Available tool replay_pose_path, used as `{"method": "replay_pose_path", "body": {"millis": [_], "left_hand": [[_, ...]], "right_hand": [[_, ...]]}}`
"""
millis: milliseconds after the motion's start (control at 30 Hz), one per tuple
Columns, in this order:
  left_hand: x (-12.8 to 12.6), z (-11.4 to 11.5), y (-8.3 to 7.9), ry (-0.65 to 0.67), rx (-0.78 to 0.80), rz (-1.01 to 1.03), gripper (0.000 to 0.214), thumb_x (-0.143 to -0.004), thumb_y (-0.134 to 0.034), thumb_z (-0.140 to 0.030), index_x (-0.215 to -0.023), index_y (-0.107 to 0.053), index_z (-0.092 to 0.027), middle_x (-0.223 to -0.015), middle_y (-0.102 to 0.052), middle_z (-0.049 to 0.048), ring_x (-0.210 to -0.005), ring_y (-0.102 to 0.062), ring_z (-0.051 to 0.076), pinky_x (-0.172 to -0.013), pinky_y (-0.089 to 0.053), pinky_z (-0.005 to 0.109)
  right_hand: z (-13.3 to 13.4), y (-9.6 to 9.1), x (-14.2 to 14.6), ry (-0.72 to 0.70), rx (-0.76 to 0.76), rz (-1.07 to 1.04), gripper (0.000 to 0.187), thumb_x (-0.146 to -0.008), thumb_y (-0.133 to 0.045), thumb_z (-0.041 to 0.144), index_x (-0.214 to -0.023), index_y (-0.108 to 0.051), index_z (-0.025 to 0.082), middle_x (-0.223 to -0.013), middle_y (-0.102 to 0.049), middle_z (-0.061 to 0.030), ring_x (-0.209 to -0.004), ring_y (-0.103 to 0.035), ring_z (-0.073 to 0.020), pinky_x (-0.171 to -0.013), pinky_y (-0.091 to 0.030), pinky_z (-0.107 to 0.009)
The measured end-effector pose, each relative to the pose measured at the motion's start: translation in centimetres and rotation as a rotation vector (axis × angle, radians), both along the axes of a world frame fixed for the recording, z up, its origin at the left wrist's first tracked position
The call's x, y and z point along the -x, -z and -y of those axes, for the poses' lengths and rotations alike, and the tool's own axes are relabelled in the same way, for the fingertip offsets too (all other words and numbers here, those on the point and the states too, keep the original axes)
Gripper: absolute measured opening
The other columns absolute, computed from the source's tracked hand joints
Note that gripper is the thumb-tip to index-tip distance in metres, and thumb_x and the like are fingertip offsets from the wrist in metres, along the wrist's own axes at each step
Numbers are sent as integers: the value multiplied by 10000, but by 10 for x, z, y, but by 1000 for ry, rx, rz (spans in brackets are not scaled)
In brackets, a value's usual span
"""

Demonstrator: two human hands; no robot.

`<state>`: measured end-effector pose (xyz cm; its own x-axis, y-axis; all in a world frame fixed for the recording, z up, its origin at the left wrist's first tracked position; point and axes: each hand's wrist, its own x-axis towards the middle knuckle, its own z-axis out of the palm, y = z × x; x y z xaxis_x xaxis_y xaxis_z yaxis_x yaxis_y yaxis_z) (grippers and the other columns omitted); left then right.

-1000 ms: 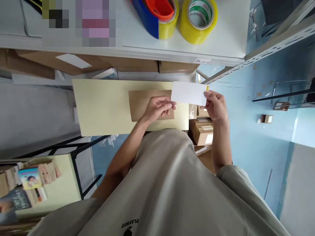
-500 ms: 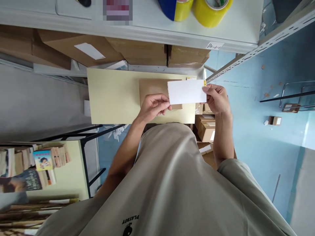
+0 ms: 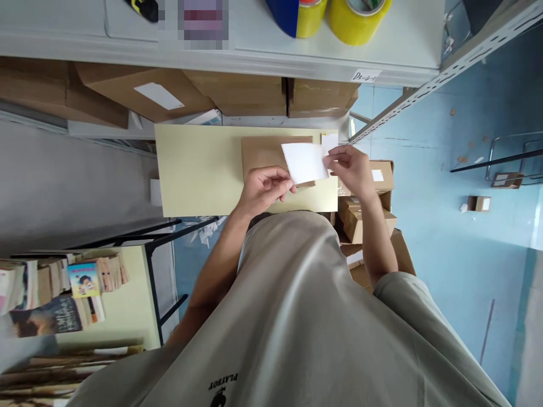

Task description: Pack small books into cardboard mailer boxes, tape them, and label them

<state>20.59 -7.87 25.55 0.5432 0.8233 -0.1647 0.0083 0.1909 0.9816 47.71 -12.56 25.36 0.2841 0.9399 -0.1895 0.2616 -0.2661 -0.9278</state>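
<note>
A white slip of paper (image 3: 304, 162) is held up over a flat brown cardboard box (image 3: 261, 150) on the pale yellow table (image 3: 197, 169). My left hand (image 3: 267, 189) pinches its lower left corner between thumb and fingers. At the slip's right edge, my right hand (image 3: 350, 168) is closed in a pinch, slightly blurred. The slip looks bent or folded, and which of the two I cannot tell. Just behind my right hand, another white slip (image 3: 330, 140) with a small yellow mark lies at the table's right end.
Above the table runs a grey shelf (image 3: 254, 59) with rolls of yellow tape (image 3: 356, 22). Large cardboard boxes (image 3: 237, 93) stand beneath it. Opened cartons (image 3: 360, 223) are on the floor at right. Books (image 3: 85, 277) fill another table at lower left.
My right hand has moved left, towards my left hand. The slip, stretched out flat before, now shows a shorter face. My left hand has stayed nearly in place.
</note>
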Motion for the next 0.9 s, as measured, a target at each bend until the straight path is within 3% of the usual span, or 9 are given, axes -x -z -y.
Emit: {"method": "replay_pose_path", "body": {"millis": [100,233,633,900], "left_hand": [[-2,6,-2,-34,-50,-11,360,-910,-871,-535,-864,-756,-197,-800,-819,69,-626,-703,149,-523,-539,249],[-1,13,-9,-49,-125,-67,355,-949,-855,-541,-871,-770,-206,-795,-808,53,-655,-711,156,-573,-560,259],[-5,22,-27,8,-291,-257,199,-919,-785,-414,-836,-771,-234,-768,-764,16,-631,-626,143,-578,-472,267],[2,24,-10,30,-323,-235,137,-906,-790,-346,-840,-738,-238,-785,-757,1,-627,-632,140,-631,-506,284]], "right_hand": [[20,-21,32,-57,-105,182,256,-1016,-822,520,-1122,-819,288,-1178,-817,-65,-1043,-786,-238,-858,-714,-396],[48,-39,66,-189,-223,271,125,-1094,-742,388,-1076,-847,321,-1140,-813,-56,-1020,-767,-252,-848,-687,-414],[61,-36,75,-160,-263,400,77,-1077,-725,316,-1056,-797,335,-1050,-800,-38,-987,-737,-261,-830,-645,-418],[58,-33,85,-129,-191,273,65,-984,-724,254,-934,-721,296,-980,-777,-20,-867,-697,-219,-779,-599,-391]]}}
